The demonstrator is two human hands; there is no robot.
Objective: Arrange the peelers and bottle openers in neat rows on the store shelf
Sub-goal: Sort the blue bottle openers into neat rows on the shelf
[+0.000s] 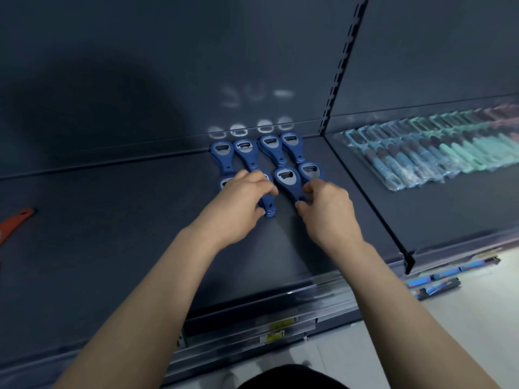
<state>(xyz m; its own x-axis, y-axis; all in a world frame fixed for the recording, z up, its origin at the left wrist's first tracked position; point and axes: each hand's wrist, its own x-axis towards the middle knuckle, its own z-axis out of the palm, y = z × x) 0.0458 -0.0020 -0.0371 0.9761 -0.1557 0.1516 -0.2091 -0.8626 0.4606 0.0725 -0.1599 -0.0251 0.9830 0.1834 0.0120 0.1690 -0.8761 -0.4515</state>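
Several blue bottle openers (247, 155) lie in two rows on the dark shelf (126, 220), heads toward the back wall. My left hand (238, 203) covers the front-left openers, its fingers curled round the handle of one blue opener (269, 209). My right hand (328, 209) pinches the handle of another blue opener (286, 181) in the front row. One more opener (310, 171) lies just right of it, partly hidden by my right fingers.
Packaged peelers (438, 153) in teal and blue lie in a row on the adjoining shelf to the right, past the shelf divider (365, 197). An orange tool (14, 223) lies at the far left. Price-tag rail (280, 327) runs along the front edge; packets (438, 284) lie on the floor.
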